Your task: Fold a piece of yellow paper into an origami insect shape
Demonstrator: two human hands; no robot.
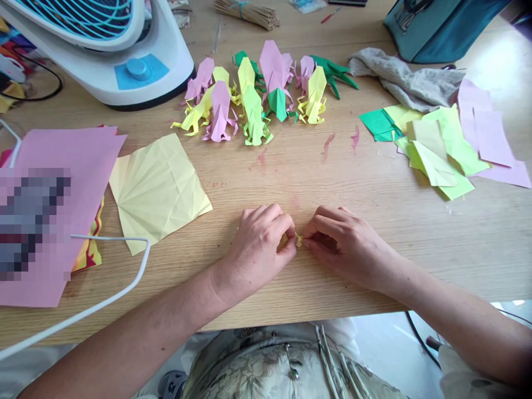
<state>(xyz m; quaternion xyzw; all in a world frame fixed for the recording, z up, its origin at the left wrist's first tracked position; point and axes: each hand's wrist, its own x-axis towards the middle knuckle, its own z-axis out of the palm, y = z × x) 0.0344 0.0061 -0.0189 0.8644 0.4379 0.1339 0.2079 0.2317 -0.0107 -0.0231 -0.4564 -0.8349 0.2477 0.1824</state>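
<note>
My left hand (pixel 260 244) and my right hand (pixel 343 241) meet at the middle of the wooden table (pixel 374 221), near its front edge. Both pinch a small folded piece of yellow paper (pixel 298 239), of which only a corner shows between the fingertips. The fingers of both hands are curled and pressed together on it. A creased yellow square sheet (pixel 158 188) lies flat to the left of my left hand.
Several folded paper figures (pixel 253 94) in pink, yellow and green stand in a group at the back. Loose paper scraps (pixel 444 144) and a grey cloth (pixel 407 80) lie at the right. Pink sheets (pixel 70 166), a white cable (pixel 108 305) and a white-blue fan (pixel 103 50) fill the left.
</note>
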